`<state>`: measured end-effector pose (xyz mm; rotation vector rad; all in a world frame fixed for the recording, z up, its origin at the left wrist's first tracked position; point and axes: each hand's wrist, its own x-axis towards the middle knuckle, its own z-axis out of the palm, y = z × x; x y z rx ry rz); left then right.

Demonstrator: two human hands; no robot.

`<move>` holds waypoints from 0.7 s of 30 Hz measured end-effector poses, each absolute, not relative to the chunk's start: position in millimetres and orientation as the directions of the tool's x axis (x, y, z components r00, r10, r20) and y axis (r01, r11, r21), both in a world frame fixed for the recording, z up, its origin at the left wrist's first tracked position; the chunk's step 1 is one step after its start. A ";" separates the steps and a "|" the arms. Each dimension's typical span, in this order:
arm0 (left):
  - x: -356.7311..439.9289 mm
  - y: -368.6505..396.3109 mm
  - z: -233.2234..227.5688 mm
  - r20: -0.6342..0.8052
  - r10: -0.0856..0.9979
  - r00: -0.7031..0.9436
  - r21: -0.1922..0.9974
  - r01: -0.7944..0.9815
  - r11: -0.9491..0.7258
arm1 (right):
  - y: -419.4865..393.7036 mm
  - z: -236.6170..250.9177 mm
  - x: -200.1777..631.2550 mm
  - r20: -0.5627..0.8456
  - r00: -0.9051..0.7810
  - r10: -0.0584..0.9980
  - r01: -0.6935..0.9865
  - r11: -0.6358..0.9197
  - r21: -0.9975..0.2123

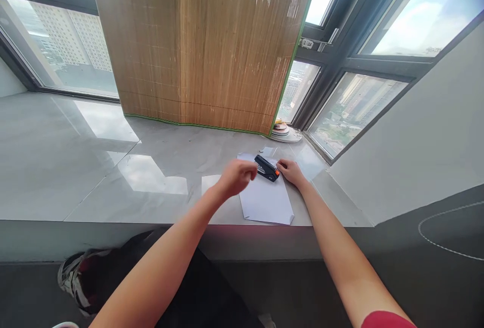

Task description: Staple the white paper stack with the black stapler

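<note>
A black stapler with an orange tip lies on a stack of white paper on the grey stone window ledge. My right hand grips the stapler's orange end from the right. My left hand hovers over the paper's left edge with its fingers curled, just left of the stapler's dark end; whether it touches the stapler I cannot tell.
A bamboo blind hangs down to the ledge behind the paper. A small round stack of plates sits at the back right by the window frame. A sneaker shows below the ledge on the dark floor.
</note>
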<state>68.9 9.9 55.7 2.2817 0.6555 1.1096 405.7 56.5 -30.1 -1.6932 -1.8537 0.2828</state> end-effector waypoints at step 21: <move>170.5 -125.6 -45.6 -0.078 -0.245 0.966 0.478 -0.180 -0.860 | 113.4 -24.0 364.2 0.067 -0.164 0.984 0.974 0.172 -0.146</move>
